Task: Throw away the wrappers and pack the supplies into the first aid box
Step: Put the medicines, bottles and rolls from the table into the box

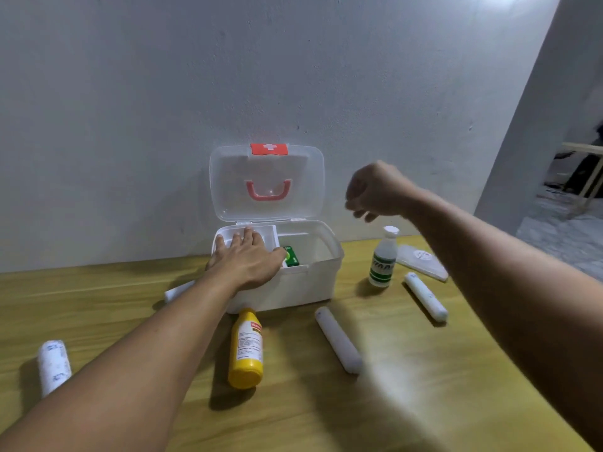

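Note:
The white first aid box (313, 285) stands open against the wall, its clear lid (228, 190) upright. My left hand (248, 259) lies flat on the box's left tray, fingers spread, thumb by a green packet (291, 256) inside the box. In the air to the right of the lid, my right hand (375, 194) hangs with its fingers curled and nothing visible in them. On the table lie a yellow bottle (246, 349), three white rolls (337, 340) (425, 296) (54, 367), and a clear bottle (384, 257) with a green label stands upright.
A clear flat packet (422, 261) lies behind the right roll. Another white roll (177, 290) pokes out from under my left forearm. The wooden table (326, 419) meets a grey wall behind the box. A doorway opens at the far right.

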A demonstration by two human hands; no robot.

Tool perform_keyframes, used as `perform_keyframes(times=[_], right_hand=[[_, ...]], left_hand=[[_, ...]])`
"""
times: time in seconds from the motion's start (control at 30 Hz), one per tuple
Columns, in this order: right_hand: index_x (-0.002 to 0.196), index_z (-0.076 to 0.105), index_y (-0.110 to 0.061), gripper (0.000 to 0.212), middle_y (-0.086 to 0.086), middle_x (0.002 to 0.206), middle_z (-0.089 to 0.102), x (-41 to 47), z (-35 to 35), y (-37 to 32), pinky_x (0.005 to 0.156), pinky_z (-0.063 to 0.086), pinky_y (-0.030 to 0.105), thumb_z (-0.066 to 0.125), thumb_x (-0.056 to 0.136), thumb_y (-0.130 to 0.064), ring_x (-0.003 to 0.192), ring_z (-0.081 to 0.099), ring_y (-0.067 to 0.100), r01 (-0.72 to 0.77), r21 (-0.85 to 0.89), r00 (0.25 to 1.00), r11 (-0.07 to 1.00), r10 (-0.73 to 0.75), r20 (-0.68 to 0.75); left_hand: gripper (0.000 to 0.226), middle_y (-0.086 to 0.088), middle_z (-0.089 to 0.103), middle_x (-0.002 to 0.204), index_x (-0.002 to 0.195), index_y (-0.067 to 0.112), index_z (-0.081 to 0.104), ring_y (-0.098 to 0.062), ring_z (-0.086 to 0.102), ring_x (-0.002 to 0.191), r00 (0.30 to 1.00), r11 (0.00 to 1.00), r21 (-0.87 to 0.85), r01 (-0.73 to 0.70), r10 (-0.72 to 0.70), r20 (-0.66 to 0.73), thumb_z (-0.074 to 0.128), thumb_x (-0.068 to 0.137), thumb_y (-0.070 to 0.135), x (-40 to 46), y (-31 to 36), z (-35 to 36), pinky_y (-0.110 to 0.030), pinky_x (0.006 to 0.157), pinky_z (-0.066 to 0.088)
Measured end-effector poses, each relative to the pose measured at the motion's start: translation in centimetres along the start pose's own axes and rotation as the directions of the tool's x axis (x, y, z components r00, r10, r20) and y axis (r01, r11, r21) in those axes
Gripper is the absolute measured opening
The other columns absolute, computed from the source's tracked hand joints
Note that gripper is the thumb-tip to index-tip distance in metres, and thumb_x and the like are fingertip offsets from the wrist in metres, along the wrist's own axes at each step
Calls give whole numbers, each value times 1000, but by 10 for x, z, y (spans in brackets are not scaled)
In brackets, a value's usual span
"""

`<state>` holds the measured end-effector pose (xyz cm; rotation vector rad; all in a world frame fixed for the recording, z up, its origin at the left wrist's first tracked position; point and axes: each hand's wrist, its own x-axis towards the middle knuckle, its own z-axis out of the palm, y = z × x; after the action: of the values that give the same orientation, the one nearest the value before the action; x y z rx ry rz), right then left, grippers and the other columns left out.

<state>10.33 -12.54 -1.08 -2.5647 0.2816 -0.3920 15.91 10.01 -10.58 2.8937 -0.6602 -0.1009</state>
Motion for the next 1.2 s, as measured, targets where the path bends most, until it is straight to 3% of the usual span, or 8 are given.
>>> perform_keyframes(times=[0.17, 0.3, 0.4, 0.53, 0.67, 0.8, 1.0, 1.2], right_hand=[[92, 69, 4, 10, 22, 88, 72, -9, -42, 75, 55, 57, 30, 65, 85, 0, 65, 67, 21, -244, 104, 965, 964, 252, -71], [98, 72, 0, 17, 17, 87, 70, -14, -26, 132, 71, 59, 40, 69, 82, -5, 77, 65, 30, -374, -135, 927, 918, 374, -22], [111, 70, -6, 34, 13, 109, 69, -18, -6, 161, 84, 53, 35, 74, 79, -17, 98, 63, 29, -355, -350, 921, 867, 388, 28], [112, 60, -17, 34, 10, 117, 60, -23, 10, 183, 88, 54, 41, 67, 79, -17, 97, 59, 26, -378, -344, 910, 860, 413, 32], [106, 57, -20, 30, 9, 114, 56, -23, 11, 185, 84, 54, 42, 67, 77, -17, 93, 56, 25, -360, -325, 926, 875, 376, -12], [113, 59, -13, 35, 14, 120, 56, -15, -7, 165, 74, 43, 32, 72, 81, -13, 94, 52, 28, -289, -305, 956, 907, 292, -36], [112, 63, -16, 35, 16, 125, 58, -2, -60, 94, 79, 41, 29, 76, 79, -15, 103, 54, 30, -100, -323, 994, 941, 81, -70], [113, 63, -17, 38, 10, 128, 60, -5, -47, -1, 82, 40, 28, 75, 78, -11, 110, 56, 27, 195, -383, 980, 903, -166, 109]], left_hand=[[76, -9, -9, 163, 153, 9, -2, -24, -4, 151, 1000, 999, 46, -4, 5, -12, 13, 96, 56, -1, 2, 1, -48, 120, -5], [75, -8, -9, 163, 154, 10, -2, -24, -4, 151, 1000, 998, 65, 2, -2, -4, 13, 96, 56, 0, 3, 0, -48, 120, -5], [74, -8, -9, 163, 154, 11, -1, -23, -5, 151, 1000, 998, 68, 2, -1, -12, 14, 97, 56, 2, 2, 1, -48, 120, -4], [74, -7, -6, 163, 154, 11, 1, -24, -4, 151, 1000, 997, 81, 0, 2, -23, 14, 96, 56, 6, 2, 2, -49, 120, -3], [74, -7, -7, 163, 154, 10, 1, -23, -3, 151, 1000, 995, 102, 5, -3, -20, 13, 96, 55, 6, 3, 2, -50, 120, -3], [74, -8, -6, 163, 154, 10, 1, -24, -1, 151, 1000, 995, 102, 9, -7, -21, 13, 96, 55, 4, 3, 2, -50, 121, -3], [74, -8, -6, 163, 154, 10, 1, -25, 0, 151, 1000, 996, 86, 13, -12, -18, 14, 96, 55, 1, 6, 0, -50, 121, -4], [75, -8, -6, 163, 154, 9, 0, -24, 0, 151, 1000, 999, 49, 18, -17, -8, 14, 95, 54, -1, 6, -2, -49, 121, -5]])
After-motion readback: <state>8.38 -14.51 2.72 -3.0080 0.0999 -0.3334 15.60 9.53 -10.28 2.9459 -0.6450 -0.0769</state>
